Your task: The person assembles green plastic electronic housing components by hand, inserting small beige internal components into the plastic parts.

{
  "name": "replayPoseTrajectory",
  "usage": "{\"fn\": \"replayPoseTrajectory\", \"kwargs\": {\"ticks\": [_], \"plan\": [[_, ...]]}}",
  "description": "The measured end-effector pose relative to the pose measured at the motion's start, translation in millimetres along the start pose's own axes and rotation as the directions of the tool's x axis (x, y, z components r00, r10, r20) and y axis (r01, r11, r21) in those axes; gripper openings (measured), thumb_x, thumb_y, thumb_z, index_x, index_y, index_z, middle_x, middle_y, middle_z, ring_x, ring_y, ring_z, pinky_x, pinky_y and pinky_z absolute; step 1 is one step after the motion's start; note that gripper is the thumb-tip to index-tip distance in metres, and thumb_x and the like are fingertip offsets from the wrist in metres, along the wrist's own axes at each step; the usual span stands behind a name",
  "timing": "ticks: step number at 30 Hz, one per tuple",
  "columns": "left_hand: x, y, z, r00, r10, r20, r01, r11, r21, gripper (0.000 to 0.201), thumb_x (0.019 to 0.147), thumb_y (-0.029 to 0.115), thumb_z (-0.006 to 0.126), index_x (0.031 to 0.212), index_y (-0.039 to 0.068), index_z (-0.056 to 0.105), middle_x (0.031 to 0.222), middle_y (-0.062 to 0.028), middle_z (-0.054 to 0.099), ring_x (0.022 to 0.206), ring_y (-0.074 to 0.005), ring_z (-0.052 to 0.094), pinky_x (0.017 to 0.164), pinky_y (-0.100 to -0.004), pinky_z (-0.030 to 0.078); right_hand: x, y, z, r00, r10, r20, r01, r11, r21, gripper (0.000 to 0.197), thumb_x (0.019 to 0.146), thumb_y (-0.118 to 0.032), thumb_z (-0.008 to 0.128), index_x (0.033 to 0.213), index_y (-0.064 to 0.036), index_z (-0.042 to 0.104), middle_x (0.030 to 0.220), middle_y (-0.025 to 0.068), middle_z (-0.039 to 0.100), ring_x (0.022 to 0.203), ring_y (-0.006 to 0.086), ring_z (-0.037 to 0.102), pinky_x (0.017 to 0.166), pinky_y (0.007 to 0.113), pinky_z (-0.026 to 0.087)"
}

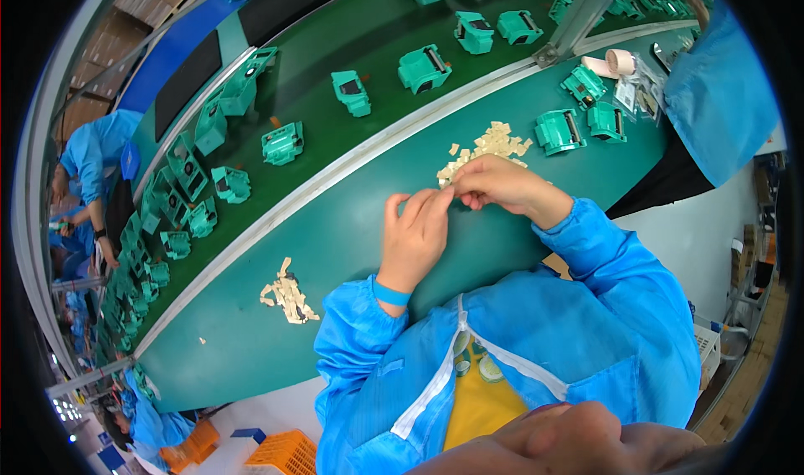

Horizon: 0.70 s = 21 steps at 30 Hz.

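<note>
My left hand [414, 239] and my right hand [509, 187] meet over the green table, fingertips pinched together. What sits between the fingertips is too small and too covered to make out. Just beyond my right hand lies a heap of small cream-coloured flat pieces [496, 140], partly hidden by that hand. A second, smaller heap of cream strips [289, 294], with some dark bits among them, rests to the left of my left hand. A blue band circles my left wrist.
Right of the heap stand several green plastic housings [559, 132], beside a tape roll [620, 61] and clear plastic bags [641, 90]. Past a metal rail [335, 178], a green conveyor belt [310, 186] carries more housings. A co-worker's blue sleeve [720, 98] is at right; others work far left.
</note>
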<state>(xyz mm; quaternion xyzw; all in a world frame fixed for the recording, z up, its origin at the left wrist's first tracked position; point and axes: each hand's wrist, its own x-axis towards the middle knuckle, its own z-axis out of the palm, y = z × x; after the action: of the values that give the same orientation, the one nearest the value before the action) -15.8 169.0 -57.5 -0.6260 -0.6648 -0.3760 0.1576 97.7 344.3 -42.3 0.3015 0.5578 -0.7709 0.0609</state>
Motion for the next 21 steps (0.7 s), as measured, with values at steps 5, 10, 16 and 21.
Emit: {"fn": "replayPoseTrajectory", "kwargs": {"ticks": [5, 10, 16, 21], "plan": [[-1, 3, -11, 0.997, -0.020, 0.081, 0.024, 0.998, -0.053, 0.036, 0.083, 0.004, 0.078, 0.116, 0.006, 0.065, 0.104, -0.0054, 0.071, 0.096, -0.0224, 0.067, 0.084, -0.0397, 0.045, 6, -31, -27, 0.989, -0.127, -0.075, 0.117, 0.985, -0.126, 0.015, 0.093, -0.017, 0.066, 0.089, -0.0023, 0.070, 0.076, -0.0003, 0.064, 0.069, 0.0079, 0.060, 0.062, 0.023, 0.047], [-12, 4, -12, 0.967, -0.253, 0.039, 0.255, 0.964, -0.071, 0.030, 0.085, 0.008, 0.078, 0.112, 0.008, 0.067, 0.104, -0.0063, 0.071, 0.098, -0.0253, 0.065, 0.085, -0.0401, 0.045, 62, -70, -54, 0.851, -0.490, -0.188, 0.323, 0.771, -0.548, 0.034, 0.088, -0.018, 0.072, 0.118, -0.0019, 0.064, 0.099, 0.0062, 0.067, 0.091, 0.0157, 0.062, 0.081, 0.030, 0.051], [-28, -10, 6, 0.920, -0.390, 0.039, 0.392, 0.918, -0.058, 0.028, 0.088, 0.010, 0.074, 0.115, 0.006, 0.067, 0.110, -0.0106, 0.069, 0.101, -0.0319, 0.063, 0.090, -0.0423, 0.047, 148, -80, -84, 0.597, -0.798, 0.086, 0.260, 0.091, -0.961, 0.097, 0.072, -0.012, 0.085, 0.155, -0.0067, 0.035, 0.140, 0.0173, 0.057, 0.129, 0.0375, 0.054, 0.108, 0.044, 0.046], [-29, -11, -3, 0.869, -0.493, 0.035, 0.494, 0.863, -0.107, 0.029, 0.089, 0.007, 0.072, 0.117, 0.004, 0.065, 0.116, -0.0153, 0.066, 0.105, -0.0365, 0.062, 0.094, -0.0451, 0.048, 99, -102, -38, 0.865, -0.499, 0.046, 0.296, 0.435, -0.850, 0.106, 0.075, -0.024, 0.086, 0.160, -0.0077, 0.027, 0.137, 0.0212, 0.061, 0.126, 0.0363, 0.057, 0.108, 0.041, 0.045]]}}
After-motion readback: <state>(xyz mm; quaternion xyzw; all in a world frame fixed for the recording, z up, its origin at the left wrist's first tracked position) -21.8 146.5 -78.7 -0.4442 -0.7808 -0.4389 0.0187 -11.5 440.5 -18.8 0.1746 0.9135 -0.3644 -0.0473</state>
